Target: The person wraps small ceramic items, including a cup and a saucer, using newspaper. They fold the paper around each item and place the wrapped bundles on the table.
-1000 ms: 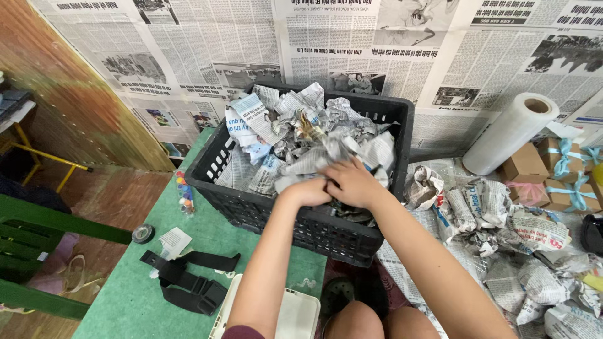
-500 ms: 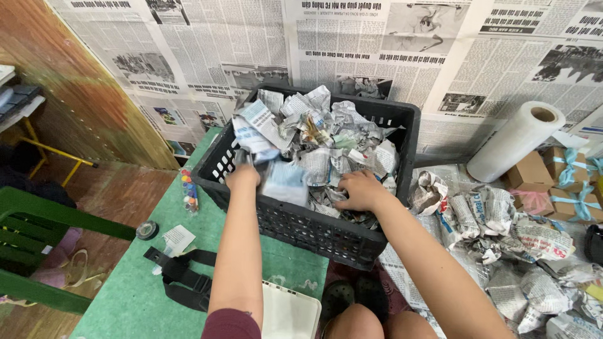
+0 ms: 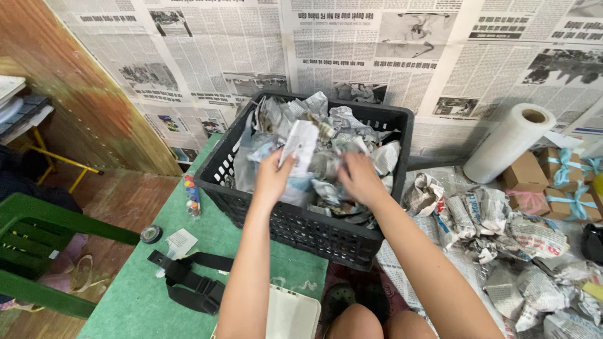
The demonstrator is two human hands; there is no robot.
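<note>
A black plastic crate (image 3: 314, 235) stands in front of me, heaped with crumpled newspaper wads (image 3: 342, 129). My left hand (image 3: 273, 176) is inside the crate and grips a flat, newspaper-wrapped piece (image 3: 300, 145), held upright above the heap. My right hand (image 3: 359, 177) reaches in beside it with fingers bent down among the wads; whether it grips one I cannot tell.
More newspaper-wrapped bundles (image 3: 502, 229) lie on the floor at right, near a white roll (image 3: 510, 142) and small cardboard boxes with teal ribbon (image 3: 562, 182). A green mat (image 3: 135, 295) carries a black strap (image 3: 188, 282), a tape roll (image 3: 151, 234) and paint pots (image 3: 190, 194). A green chair (image 3: 38, 251) stands left.
My left hand moved from the crate's left rim toward the middle and lifted a wrapped piece. My right hand shifted slightly deeper into the heap.
</note>
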